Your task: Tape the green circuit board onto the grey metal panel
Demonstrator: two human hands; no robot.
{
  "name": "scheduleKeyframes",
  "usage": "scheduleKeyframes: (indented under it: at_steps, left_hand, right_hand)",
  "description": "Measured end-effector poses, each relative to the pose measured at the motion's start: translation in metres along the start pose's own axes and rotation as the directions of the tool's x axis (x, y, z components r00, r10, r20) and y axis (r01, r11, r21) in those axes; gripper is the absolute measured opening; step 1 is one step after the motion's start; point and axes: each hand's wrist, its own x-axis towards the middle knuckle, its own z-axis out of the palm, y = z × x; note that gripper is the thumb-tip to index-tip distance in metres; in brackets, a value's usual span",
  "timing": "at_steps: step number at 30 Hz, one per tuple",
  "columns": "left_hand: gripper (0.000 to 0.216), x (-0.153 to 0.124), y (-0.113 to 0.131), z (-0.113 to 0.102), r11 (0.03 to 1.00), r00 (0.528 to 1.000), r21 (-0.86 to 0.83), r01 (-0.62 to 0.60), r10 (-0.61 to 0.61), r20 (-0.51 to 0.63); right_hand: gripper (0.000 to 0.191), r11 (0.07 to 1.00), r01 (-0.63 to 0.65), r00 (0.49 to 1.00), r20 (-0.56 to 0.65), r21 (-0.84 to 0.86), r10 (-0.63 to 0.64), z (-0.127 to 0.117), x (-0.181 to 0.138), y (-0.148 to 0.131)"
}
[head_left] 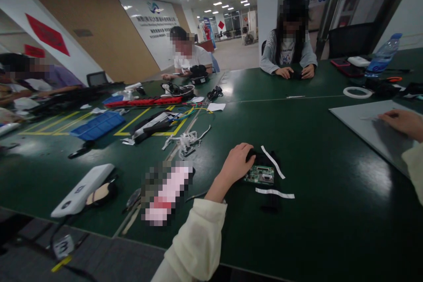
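Note:
My left hand is closed, its fingers curled over the black casing around a green circuit board on the table. A metal connector shows on the board. One white strip lies aslant at the casing's upper right, and another white strip crosses it below the board. At the right edge my right hand is over a grey board, fingertips drawn together. Something pale and thin shows by those fingertips, too faint to name. The right hand is partly cut off by the frame.
A pile of white strips, a blurred pink phone-like item, a white device and a blue basket are on the left. A tape roll and water bottle stand back right. Several people sit around.

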Motion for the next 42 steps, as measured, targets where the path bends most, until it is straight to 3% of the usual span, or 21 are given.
scheduleKeyframes:
  at_steps: [4, 7, 10, 13, 18, 22, 24, 26, 30, 32, 35, 39, 42]
  left_hand:
    - [0.026, 0.000, 0.000, 0.001, 1.000, 1.000, 0.015, -0.004, 0.004, -0.003]
    - [0.026, 0.000, 0.001, 0.000, 1.000, 1.000, 0.028, 0.000, 0.000, -0.003]
    - [0.025, -0.001, 0.001, 0.000, 1.000, 1.000, 0.030, -0.003, 0.003, -0.006]
    - [0.026, -0.002, 0.000, 0.001, 0.999, 1.000, 0.032, -0.010, 0.010, -0.004]
    - [0.025, -0.001, 0.000, 0.000, 0.999, 1.000, 0.031, -0.017, 0.017, -0.014]
    - [0.026, -0.001, 0.001, -0.001, 1.000, 1.000, 0.028, -0.008, 0.009, -0.008]
    - [0.026, -0.001, 0.001, -0.002, 1.000, 1.000, 0.024, -0.010, 0.011, -0.006]
    - [0.026, 0.000, 0.001, -0.002, 1.000, 1.000, 0.024, -0.013, 0.014, -0.009]
    - [0.027, 0.001, -0.001, -0.001, 1.000, 1.000, 0.022, -0.021, 0.021, -0.017]
    - [0.026, 0.002, -0.002, 0.000, 1.000, 0.999, 0.018, -0.022, 0.022, -0.027]
    - [0.025, 0.002, -0.004, 0.002, 1.000, 0.998, 0.001, -0.015, 0.015, -0.057]
    - [0.025, 0.002, -0.006, 0.006, 0.998, 0.992, -0.054, -0.018, 0.011, -0.128]
    - [0.023, 0.000, -0.008, 0.007, 0.989, 0.990, -0.117, -0.093, 0.079, -0.116]
  right_hand:
    - [0.032, 0.999, 0.049, 0.998, -0.031, -0.008, -0.049, 0.003, -0.006, 0.011]
    - [0.030, 0.983, 0.183, 0.982, -0.048, -0.020, -0.184, 0.007, -0.004, 0.020]
    - [0.022, 0.945, 0.326, 0.945, -0.002, -0.023, -0.326, 0.006, 0.001, 0.024]
    - [0.025, 0.926, 0.375, 0.926, 0.076, -0.043, -0.371, 0.001, 0.002, 0.025]
    - [0.029, 0.938, 0.334, 0.938, 0.133, -0.089, -0.321, -0.015, -0.017, 0.021]
    - [0.023, 0.986, 0.165, 0.984, 0.060, 0.013, -0.166, -0.035, -0.051, 0.000]
    - [0.019, 0.979, 0.043, 0.999, 0.001, 0.198, -0.044, -0.043, -0.071, -0.021]
    - [0.023, 0.862, -0.024, 1.000, 0.015, 0.506, 0.019, -0.049, -0.092, -0.050]
    - [0.040, 0.701, 0.090, 0.980, 0.062, 0.707, -0.189, -0.051, -0.148, -0.127]
    - [0.051, 0.527, 0.195, 0.921, 0.031, 0.827, -0.390, -0.053, -0.185, -0.172]
    - [0.051, 0.365, 0.207, 0.819, 0.044, 0.908, -0.573, -0.056, -0.248, -0.241]
    - [0.041, 0.240, 0.168, 0.645, 0.077, 0.956, -0.760, -0.051, -0.321, -0.312]
    - [0.036, 0.217, 0.235, 0.567, 0.048, 0.948, -0.822, -0.037, -0.352, -0.338]
